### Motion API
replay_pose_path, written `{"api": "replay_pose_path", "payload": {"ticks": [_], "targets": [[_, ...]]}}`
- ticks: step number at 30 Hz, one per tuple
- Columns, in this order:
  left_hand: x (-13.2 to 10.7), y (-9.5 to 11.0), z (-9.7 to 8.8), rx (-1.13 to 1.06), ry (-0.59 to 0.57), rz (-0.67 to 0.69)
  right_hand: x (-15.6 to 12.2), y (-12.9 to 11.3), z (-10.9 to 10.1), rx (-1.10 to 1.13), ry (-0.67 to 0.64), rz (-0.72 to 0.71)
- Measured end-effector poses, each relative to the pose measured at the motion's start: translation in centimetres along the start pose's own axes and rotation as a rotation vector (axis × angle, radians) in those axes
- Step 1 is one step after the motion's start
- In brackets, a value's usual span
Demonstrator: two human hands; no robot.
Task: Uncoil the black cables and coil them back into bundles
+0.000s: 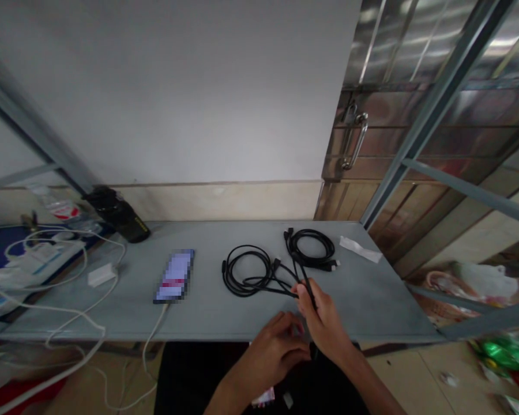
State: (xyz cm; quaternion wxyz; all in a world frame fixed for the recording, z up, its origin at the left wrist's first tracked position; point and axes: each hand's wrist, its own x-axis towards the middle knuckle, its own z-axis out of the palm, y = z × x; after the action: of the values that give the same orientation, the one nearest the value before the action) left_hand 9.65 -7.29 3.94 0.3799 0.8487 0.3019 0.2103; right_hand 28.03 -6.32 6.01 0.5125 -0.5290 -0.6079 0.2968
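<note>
Two coils of black cable lie on the grey table [363,294]: a larger loose coil [246,271] in the middle and a tighter coil [313,249] behind it to the right. My right hand [324,320] pinches black cable strands that run up from the table's front edge toward both coils. Just left of it and lower, my left hand [277,346] curls its fingers at the table's edge, close to the same strands; what it holds is hidden.
A phone [175,276] lies screen up left of the coils, on a white charging lead. A white adapter [100,274], a power strip [38,256] with white leads and a black bottle [121,216] sit at the left. A white wrapper [360,249] lies at the right. A metal door stands behind.
</note>
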Motion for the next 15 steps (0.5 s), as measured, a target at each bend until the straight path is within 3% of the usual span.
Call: {"api": "replay_pose_path", "payload": {"ticks": [3, 9, 15], "targets": [[0.6, 0.1, -0.1, 0.005, 0.022, 0.039, -0.2, 0.9, -0.2, -0.022, -0.106, -0.01], [0.5, 0.2, 0.8, 0.362, -0.087, 0.171, -0.2, 2.1, -0.8, -0.045, -0.11, -0.018], [1.1, -1.5, 1.9, 0.528, -0.019, 0.329, -0.4, 3.1, -0.7, 0.0, -0.126, 0.057]]}}
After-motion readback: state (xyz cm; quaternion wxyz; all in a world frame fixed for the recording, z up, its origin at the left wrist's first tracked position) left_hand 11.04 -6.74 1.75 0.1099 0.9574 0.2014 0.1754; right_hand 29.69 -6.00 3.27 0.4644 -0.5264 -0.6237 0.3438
